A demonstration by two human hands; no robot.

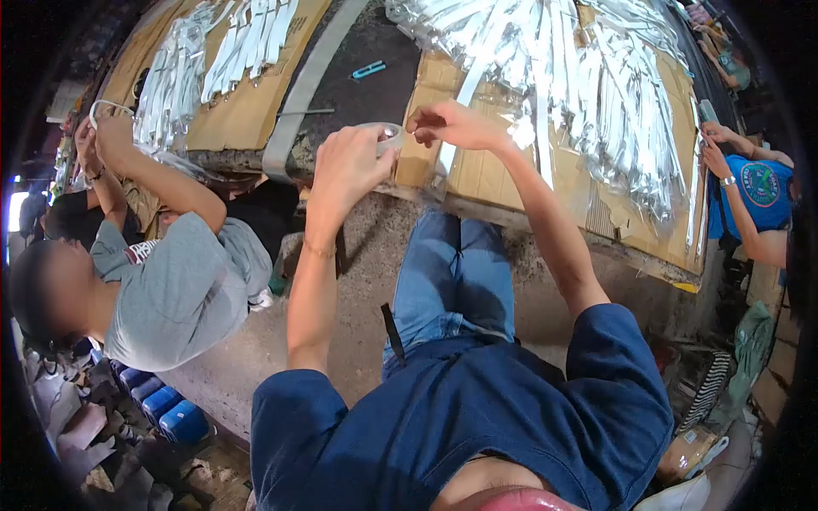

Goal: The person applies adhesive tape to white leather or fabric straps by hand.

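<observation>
My left hand (349,170) is closed around a roll of clear tape (390,137), held up near the table's front edge. Just right of the roll, my right hand (456,126) has its fingers bent inward, thumb and forefinger drawn together. Anything thin between those fingertips is too small to make out. Beyond my hands, a pair of blue thread snips (368,70) lies on the dark tabletop. Bundles of white straps (626,111), some in clear plastic, spread over cardboard (490,175) to the right.
A grey-shirted person (183,285) works close on my left, holding a white loop (111,106). Another, in a blue shirt (751,192), handles strips at the right end. A metal rod (307,111) lies left of the snips. Blue containers (183,421) and scraps (85,426) are on the floor.
</observation>
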